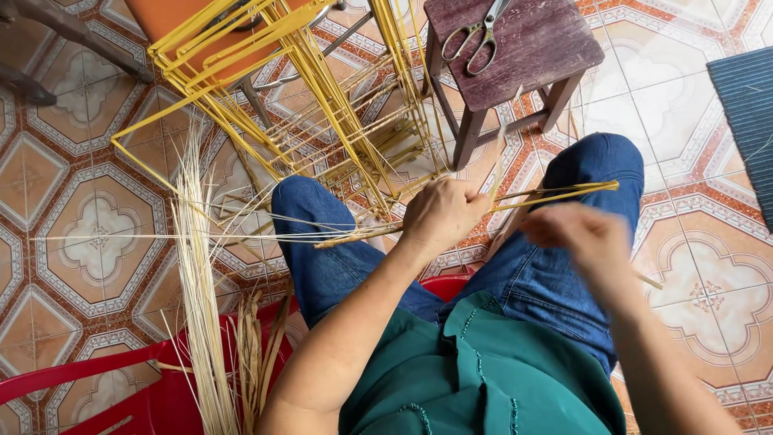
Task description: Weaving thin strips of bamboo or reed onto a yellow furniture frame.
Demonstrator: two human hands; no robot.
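Observation:
My left hand (441,213) is closed around a thin yellow cane frame (555,193) held level above my knees; its bars run out to the right. My right hand (581,234) is blurred just right of it, fingers pinched on a fine pale straw strand (496,165) that rises by the frame. I sit in blue jeans and a green top on a red plastic chair (97,370).
A stack of finished yellow cane frames (306,89) leans on the tiled floor ahead. A dark wooden stool (515,48) carries scissors (475,36). A bundle of pale straw (197,282) lies at the left. A dark mat (745,113) is at the right edge.

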